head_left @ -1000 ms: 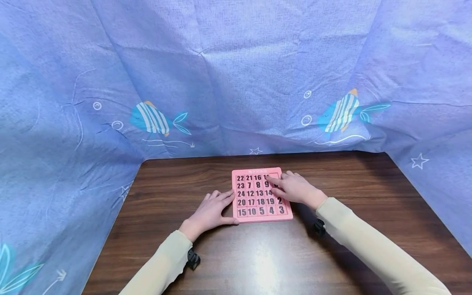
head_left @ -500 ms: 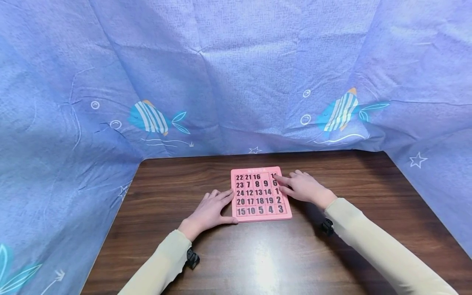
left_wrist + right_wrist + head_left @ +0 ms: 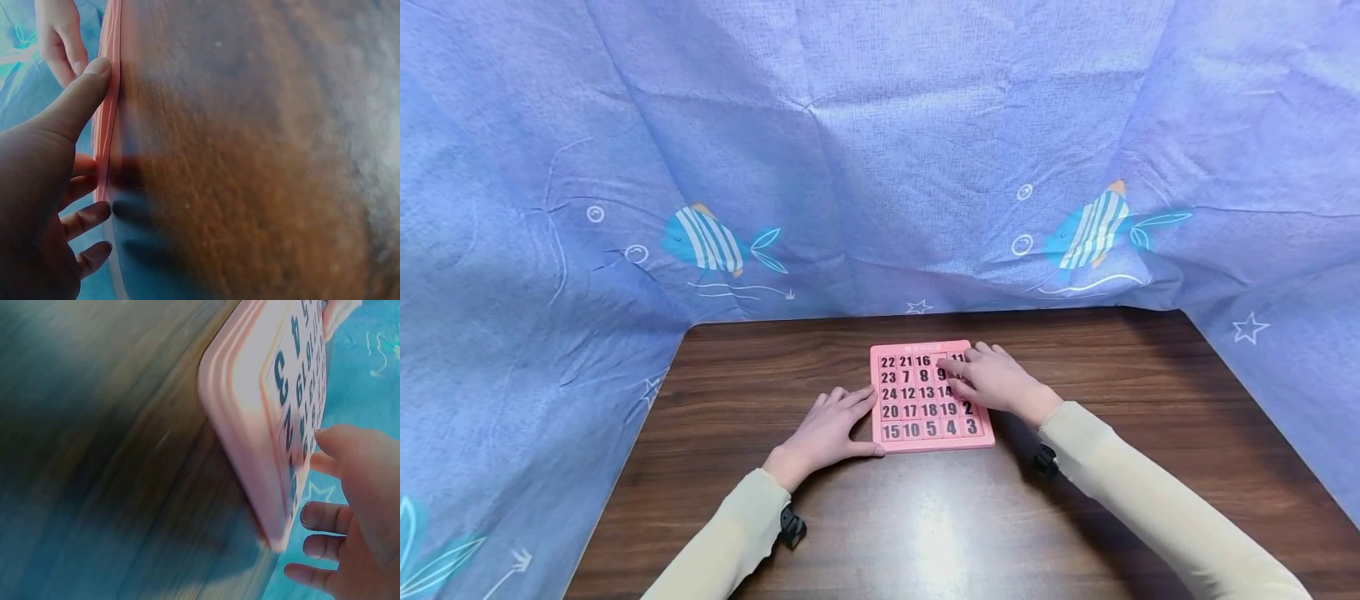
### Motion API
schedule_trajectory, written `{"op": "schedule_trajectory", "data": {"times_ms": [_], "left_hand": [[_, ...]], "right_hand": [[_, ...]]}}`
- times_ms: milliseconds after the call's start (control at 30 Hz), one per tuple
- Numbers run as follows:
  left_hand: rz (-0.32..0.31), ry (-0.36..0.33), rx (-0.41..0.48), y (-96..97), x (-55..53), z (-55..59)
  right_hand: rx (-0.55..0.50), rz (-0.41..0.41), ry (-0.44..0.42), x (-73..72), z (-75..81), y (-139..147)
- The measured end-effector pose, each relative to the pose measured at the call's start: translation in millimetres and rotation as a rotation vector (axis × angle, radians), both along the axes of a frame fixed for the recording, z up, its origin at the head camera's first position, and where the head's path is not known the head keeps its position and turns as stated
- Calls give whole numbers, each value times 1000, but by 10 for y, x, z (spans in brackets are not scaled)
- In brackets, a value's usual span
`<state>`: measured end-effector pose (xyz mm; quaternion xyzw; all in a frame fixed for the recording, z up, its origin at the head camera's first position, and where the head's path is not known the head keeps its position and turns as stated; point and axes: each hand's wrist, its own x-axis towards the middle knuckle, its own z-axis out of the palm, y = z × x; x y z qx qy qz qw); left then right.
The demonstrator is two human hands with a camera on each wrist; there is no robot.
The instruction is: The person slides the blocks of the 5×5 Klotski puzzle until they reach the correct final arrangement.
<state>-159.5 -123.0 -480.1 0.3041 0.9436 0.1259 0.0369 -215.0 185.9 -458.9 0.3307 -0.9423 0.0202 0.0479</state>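
Observation:
A pink sliding number puzzle point(image 3: 917, 402) with black-numbered tiles lies flat on the table. My left hand point(image 3: 822, 432) rests along its left side, index fingertip at the left edge and thumb at the lower left corner. In the left wrist view the thumb point(image 3: 78, 100) touches the puzzle's pink edge point(image 3: 111, 44). Over the upper right tiles, my right hand point(image 3: 1002, 385) reaches in with its index fingertip near the gap above tile 9. It partly covers tiles in the right columns. Seen from the right wrist, the fingers point(image 3: 325, 517) are apart, beside the puzzle frame point(image 3: 240, 406).
The dark wooden table point(image 3: 737, 367) carries the puzzle near its far side. Behind and beside it hangs a blue cloth point(image 3: 895, 167) printed with fish. Each wrist wears a small black device, one under the left sleeve point(image 3: 745, 521).
Tile 11 has slid right into the top right corner, leaving a gap beside 16. My right hand drew back right with it, then returned left toward the gap. The left hand stays put.

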Motion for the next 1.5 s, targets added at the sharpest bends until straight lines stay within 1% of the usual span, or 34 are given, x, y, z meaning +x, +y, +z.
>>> {"op": "schedule_trajectory", "data": {"times_ms": [200,333,600,733,1000,1133,1333,1500], "left_hand": [[0,4,-5,7,1,-8],[0,4,-3,10,-2,-4],[6,-2,7,4,3,14],[8,-3,4,-4,5,10],[11,-4,-1,4,-5,-10],[14,-9,-1,4,-6,-9],[10,-9,2,7,-7,2],[8,-9,-12,15,-6,11]], "right_hand": [[26,35,9,-19,-39,-160],[45,34,18,-36,-55,-191],[45,1,-25,-26,-56,-89],[44,-17,-26,-21,-65,-11],[29,-20,-8,-30,-64,52],[16,-9,-17,-31,-45,-29],[13,31,-8,-45,-7,-255],[59,37,-16,-58,27,-418]]}}
